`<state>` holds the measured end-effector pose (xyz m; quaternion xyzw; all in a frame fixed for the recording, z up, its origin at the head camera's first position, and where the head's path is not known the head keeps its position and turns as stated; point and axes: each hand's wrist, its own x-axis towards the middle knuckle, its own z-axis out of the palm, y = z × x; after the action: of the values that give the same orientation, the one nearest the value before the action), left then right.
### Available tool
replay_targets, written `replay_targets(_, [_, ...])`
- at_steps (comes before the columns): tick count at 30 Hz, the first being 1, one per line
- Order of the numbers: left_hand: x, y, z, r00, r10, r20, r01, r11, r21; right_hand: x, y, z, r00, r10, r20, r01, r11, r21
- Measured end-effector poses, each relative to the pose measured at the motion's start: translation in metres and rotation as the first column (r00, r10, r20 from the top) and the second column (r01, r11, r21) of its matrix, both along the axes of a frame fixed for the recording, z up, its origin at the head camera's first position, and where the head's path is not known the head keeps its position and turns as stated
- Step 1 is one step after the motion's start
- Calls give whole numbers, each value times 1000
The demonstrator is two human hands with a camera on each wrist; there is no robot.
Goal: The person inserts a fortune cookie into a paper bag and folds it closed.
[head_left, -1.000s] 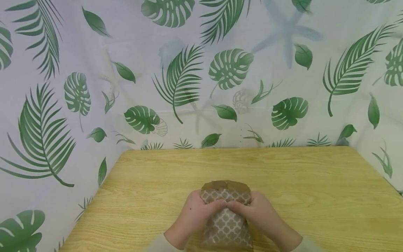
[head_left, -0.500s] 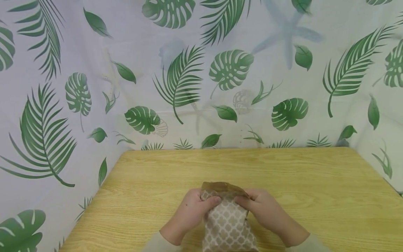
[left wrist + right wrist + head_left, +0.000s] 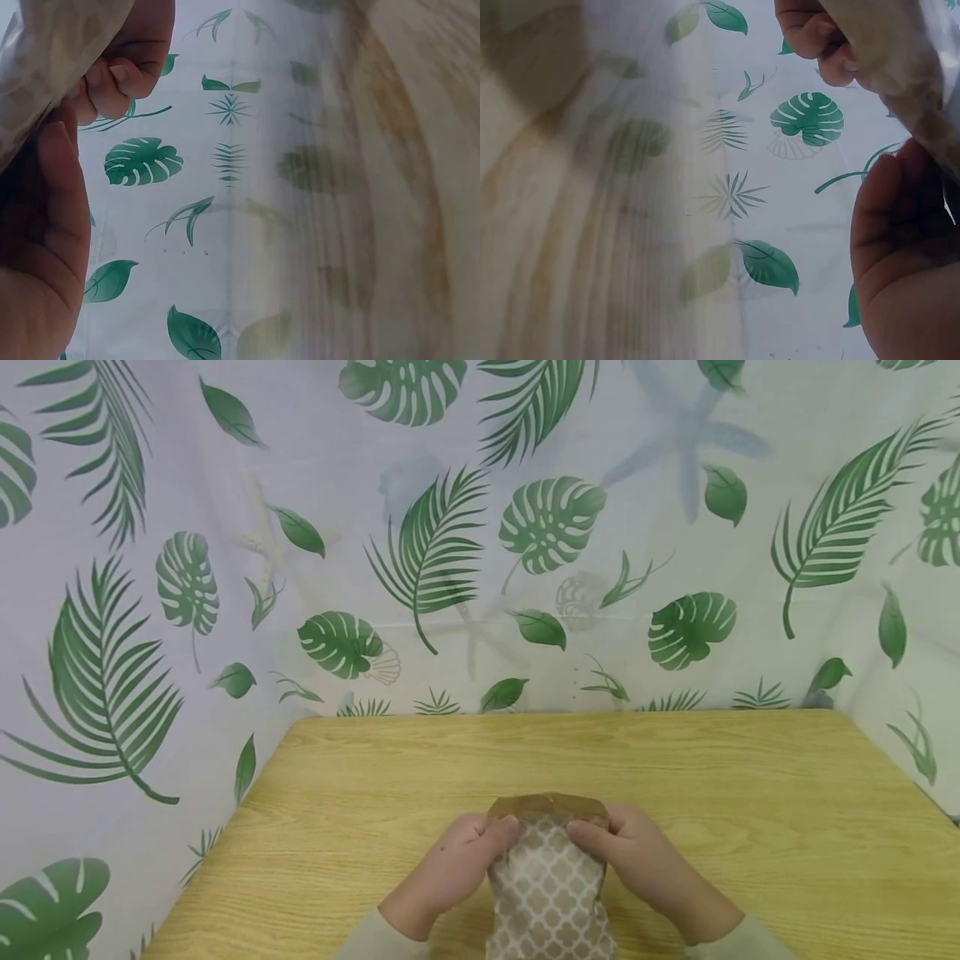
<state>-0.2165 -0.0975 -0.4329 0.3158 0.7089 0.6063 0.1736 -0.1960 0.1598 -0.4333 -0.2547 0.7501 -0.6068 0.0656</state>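
A soft bag (image 3: pixel 551 881) with a pale quatrefoil lattice print hangs between the two hands, low in the middle of the head view. Its top edge shows a plain brown band. On the left side, the left hand (image 3: pixel 465 864) grips the bag near the top, thumb on the printed face. Opposite it, the right hand (image 3: pixel 641 864) holds the other upper side the same way. Most fingers are behind the bag in the head view. Part of the bag (image 3: pixel 52 60) fills the upper left of the left wrist view. The bag's lower end is cut off by the frame.
A wooden table (image 3: pixel 360 777) with light grain lies under the hands. Behind it and at both sides hangs a white cloth (image 3: pixel 465 677) printed with green leaves and starfish. Both wrist views are partly filled by blurred wood grain.
The thumbs, which met at the bag's middle, have slid apart towards its sides. More of the printed face now shows, and the bag's top has shifted slightly right.
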Motion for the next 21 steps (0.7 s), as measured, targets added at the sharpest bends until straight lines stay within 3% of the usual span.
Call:
replay_targets(6, [-1,0,0,998,26,-53,-27,999,-25,-1,-2,-3,998,49,-42,-50,999,-13])
replay_targets(9, [-1,-1,1,995,50,-88,-55,997,-48,-1,-1,-4,997,33,-73,-33,999,-3])
replay_targets(13, [-2,-6,2,990,51,-133,-59,996,-60,-1,2,-4,999,7,-44,-7,1000,-1])
replay_targets(16, [-3,-10,0,990,11,-140,-14,1000,-20,-1,3,-4,999,47,16,-46,997,-62])
replay_targets(21, [-4,-11,0,991,2,-131,4,999,49,-2,4,-6,985,171,15,-166,969,-184])
